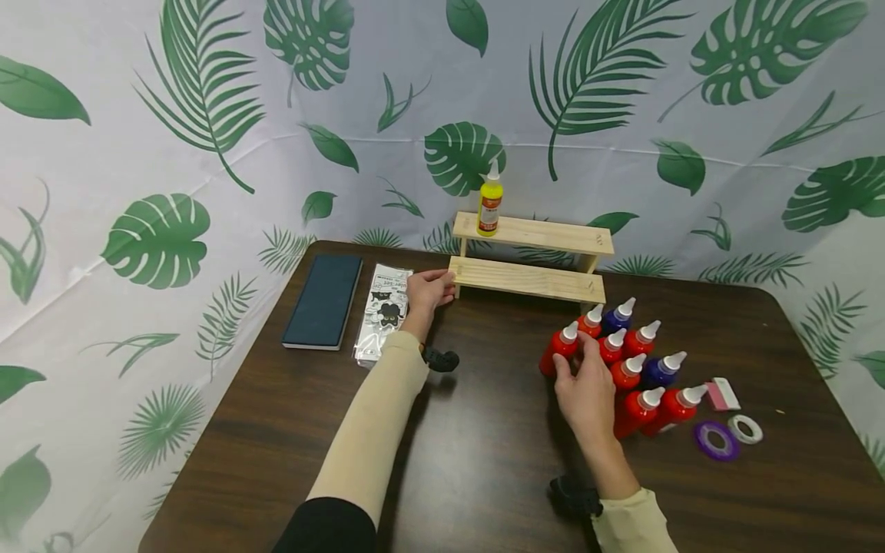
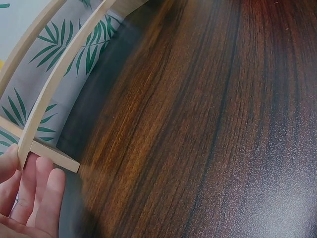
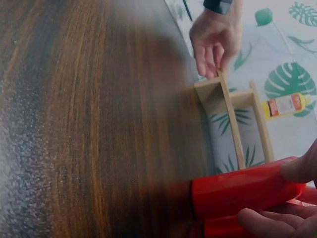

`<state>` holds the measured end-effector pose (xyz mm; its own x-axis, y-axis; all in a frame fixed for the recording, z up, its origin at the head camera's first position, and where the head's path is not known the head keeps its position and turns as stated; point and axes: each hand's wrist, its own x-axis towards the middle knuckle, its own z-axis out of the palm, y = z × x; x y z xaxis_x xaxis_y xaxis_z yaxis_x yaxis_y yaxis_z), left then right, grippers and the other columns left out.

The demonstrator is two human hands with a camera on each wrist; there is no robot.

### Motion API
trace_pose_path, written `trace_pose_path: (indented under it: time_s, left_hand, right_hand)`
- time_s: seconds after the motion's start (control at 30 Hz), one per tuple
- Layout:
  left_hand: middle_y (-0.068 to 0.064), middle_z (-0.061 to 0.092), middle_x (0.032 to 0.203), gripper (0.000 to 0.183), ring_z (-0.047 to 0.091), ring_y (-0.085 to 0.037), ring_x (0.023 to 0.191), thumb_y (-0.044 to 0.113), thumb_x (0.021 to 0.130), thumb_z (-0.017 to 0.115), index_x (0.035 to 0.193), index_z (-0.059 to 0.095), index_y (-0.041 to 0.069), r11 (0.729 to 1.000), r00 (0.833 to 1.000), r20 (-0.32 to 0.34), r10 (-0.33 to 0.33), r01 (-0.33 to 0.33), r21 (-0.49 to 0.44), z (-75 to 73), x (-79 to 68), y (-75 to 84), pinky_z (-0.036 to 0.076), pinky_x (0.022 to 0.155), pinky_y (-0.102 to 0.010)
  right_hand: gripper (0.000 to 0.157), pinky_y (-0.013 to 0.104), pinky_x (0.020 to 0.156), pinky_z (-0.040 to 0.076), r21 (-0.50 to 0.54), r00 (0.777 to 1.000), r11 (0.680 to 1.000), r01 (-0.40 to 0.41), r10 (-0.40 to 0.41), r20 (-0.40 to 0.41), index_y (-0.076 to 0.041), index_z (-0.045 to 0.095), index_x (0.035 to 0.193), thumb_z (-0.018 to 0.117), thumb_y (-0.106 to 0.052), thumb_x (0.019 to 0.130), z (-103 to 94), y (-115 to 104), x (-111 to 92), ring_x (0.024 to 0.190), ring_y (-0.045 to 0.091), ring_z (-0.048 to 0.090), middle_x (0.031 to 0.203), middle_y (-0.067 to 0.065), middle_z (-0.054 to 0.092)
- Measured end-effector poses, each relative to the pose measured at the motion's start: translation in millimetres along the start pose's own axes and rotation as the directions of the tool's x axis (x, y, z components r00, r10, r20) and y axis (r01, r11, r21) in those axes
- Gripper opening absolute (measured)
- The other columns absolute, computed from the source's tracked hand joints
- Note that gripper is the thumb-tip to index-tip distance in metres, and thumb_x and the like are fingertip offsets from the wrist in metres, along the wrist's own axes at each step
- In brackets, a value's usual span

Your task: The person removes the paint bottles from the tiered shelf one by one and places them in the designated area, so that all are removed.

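A two-tier wooden shelf [image 1: 528,279] stands at the back of the table. My left hand [image 1: 427,293] pinches the left end of its lower board, thumb above and fingers curled underneath, as the left wrist view shows. One yellow squeeze bottle [image 1: 489,206] with a white nozzle is upright on the upper board's left end. At the shelf's front right, my right hand [image 1: 588,388] grips a red bottle [image 1: 558,349] between thumb and fingers. This bottle [image 3: 237,191] is at the left edge of a cluster of red bottles [image 1: 638,411] and two blue bottles [image 1: 660,372], all white-capped.
A dark blue notebook [image 1: 323,299] and a packaged ruler set [image 1: 384,311] lie left of the shelf. Right of the bottles are a pink-and-white eraser [image 1: 723,394], a purple tape roll [image 1: 716,441] and a white tape roll [image 1: 745,429]. A leaf-patterned cloth [image 1: 387,92] hangs behind the table.
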<state>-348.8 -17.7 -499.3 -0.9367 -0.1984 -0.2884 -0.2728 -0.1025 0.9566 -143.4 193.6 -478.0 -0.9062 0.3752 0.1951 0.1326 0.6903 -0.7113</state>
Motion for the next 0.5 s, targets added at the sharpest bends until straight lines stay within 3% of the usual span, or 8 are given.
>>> trace_pose_path:
  time_s: [0.27, 0.5]
  left_hand:
    - [-0.014, 0.072, 0.084, 0.019, 0.071, -0.025, 0.076, 0.012, 0.085, 0.074, 0.102, 0.074, 0.004, 1.0, 1.0, 0.003, -0.007, 0.007, 0.004, 0.4, 0.3, -0.8, 0.06, 0.064, -0.033]
    - [-0.014, 0.072, 0.083, 0.018, 0.071, -0.027, 0.078, 0.013, 0.085, 0.074, 0.1, 0.074, 0.004, 1.0, 1.0, 0.002, -0.001, 0.001, 0.004, 0.0, 1.3, -0.6, 0.06, 0.066, -0.034]
  right_hand:
    - [0.057, 0.052, 0.095, 0.048, 0.006, 1.0, 1.0, 0.005, -0.005, 0.02, -0.011, 0.04, 0.142, 0.065, -0.018, 0.092, -10.3, -4, -3, 0.115, 0.037, 0.058, 0.137, 0.017, 0.053]
    - [0.058, 0.048, 0.086, 0.054, 0.009, 0.997, 0.997, 0.081, -0.081, -0.011, -0.01, 0.04, 0.143, 0.065, -0.022, 0.092, -37.6, -33, 2, 0.116, 0.035, 0.058, 0.137, 0.016, 0.053]
